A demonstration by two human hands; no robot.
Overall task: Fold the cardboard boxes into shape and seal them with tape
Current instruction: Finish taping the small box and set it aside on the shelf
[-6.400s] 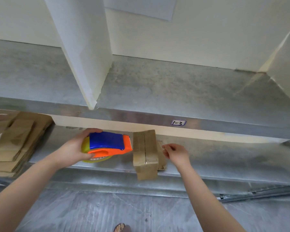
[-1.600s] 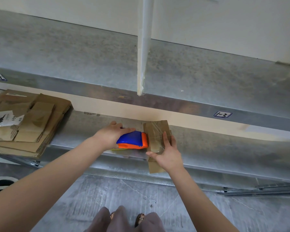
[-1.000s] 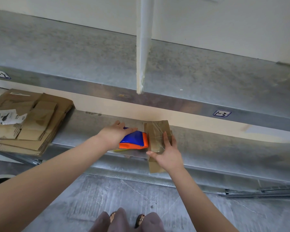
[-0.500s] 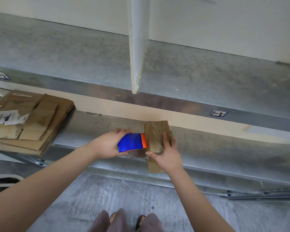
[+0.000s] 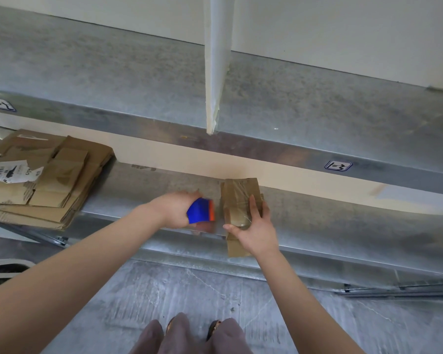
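Blue-and-orange plastic tape dispenser (image 5: 199,211) has pulled left, off the small brown cardboard box (image 5: 237,198).
Left grip (image 5: 173,210) clasps it; right grip (image 5: 257,232), fingers flat, pins the box.

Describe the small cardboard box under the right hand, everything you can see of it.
The small cardboard box is brown, its top glossy with clear tape. It lies on the lower metal shelf, near end hanging past the shelf's front edge. The right hand presses flat on its top, thumb at the near left corner. A blurred blue-and-orange tape dispenser is just left of it.
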